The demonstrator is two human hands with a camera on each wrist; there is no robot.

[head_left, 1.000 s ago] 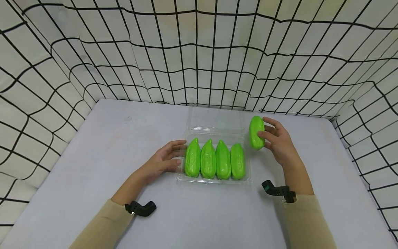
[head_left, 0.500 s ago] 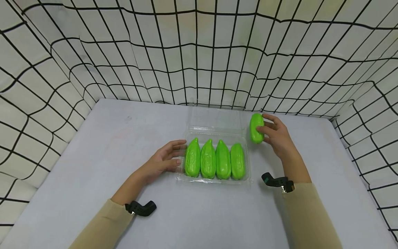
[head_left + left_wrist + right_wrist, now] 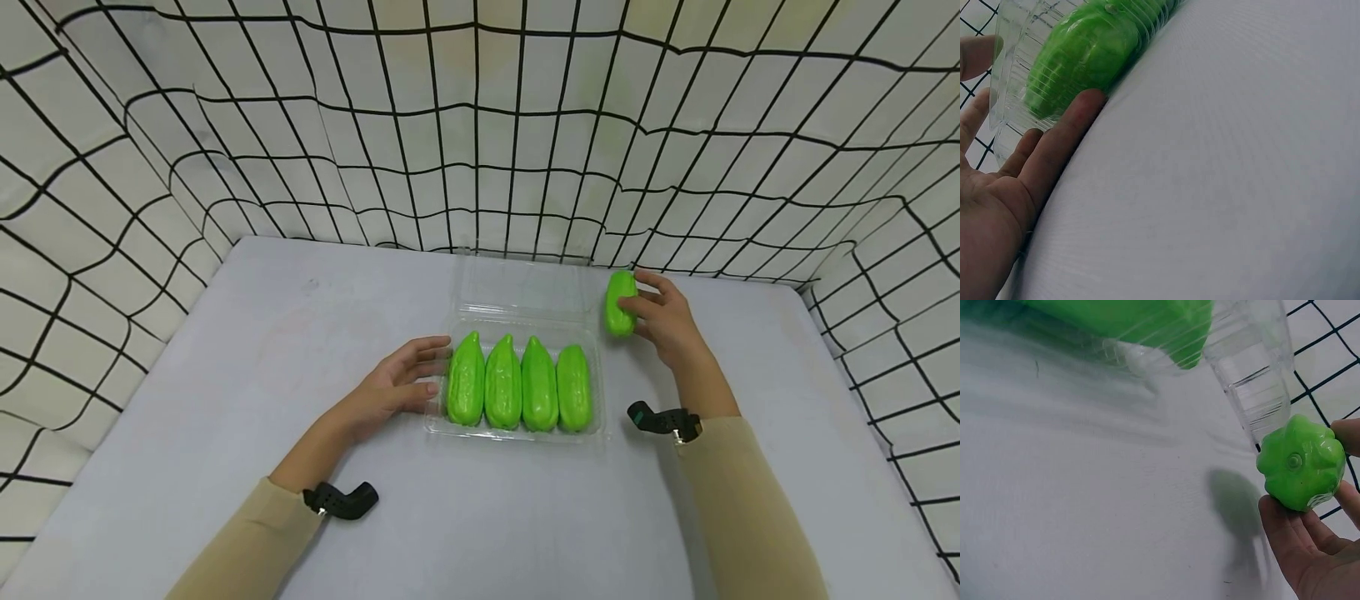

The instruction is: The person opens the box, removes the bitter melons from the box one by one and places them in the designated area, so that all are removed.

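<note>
A glossy green ribbed toy gourd (image 3: 620, 305) is pinched between the thumb and fingers of my right hand (image 3: 667, 323). I hold it above the table, behind and to the right of a clear plastic clamshell box (image 3: 517, 436). Its round ribbed end, with a small knob, faces the right wrist camera, where the held gourd (image 3: 1300, 478) casts a shadow below. Several similar green gourds (image 3: 503, 385) lie side by side in the box. My left hand (image 3: 390, 385) rests at the box's left wall; in the left wrist view its extended fingers (image 3: 1063, 140) touch the clear side.
The box's clear lid (image 3: 521, 285) lies folded back toward the rear of the white table (image 3: 322, 317). Black wire mesh (image 3: 495, 133) surrounds the table at the back and sides. Black camera mounts (image 3: 345, 502) sit on both wrists.
My right hand has moved away from me, toward the back of the table, carrying the held gourd with it. The left hand and the box stay put.
</note>
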